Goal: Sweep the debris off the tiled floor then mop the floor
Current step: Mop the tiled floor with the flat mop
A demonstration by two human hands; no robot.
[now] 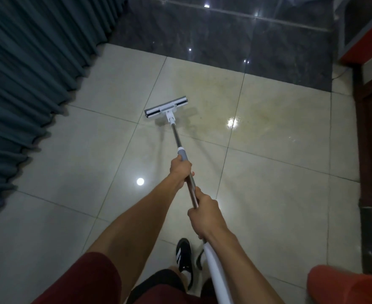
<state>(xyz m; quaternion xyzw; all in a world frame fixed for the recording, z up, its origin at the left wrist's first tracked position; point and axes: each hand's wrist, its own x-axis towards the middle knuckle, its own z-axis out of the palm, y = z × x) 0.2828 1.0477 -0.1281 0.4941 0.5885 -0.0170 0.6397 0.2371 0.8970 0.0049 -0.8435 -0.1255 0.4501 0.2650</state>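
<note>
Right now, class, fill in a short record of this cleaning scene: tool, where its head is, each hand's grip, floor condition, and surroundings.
Tool: mop with a flat head and long metal pole
Mop head: flat on the pale tiled floor, ahead of the person
Left hand: grips the pole further down, just below the grey collar
Right hand: grips the pole higher up, nearer the body
Floor condition: glossy, with a yellowish streaky patch right of the mop head
Surroundings: teal curtain on the left, dark tiles beyond
</note>
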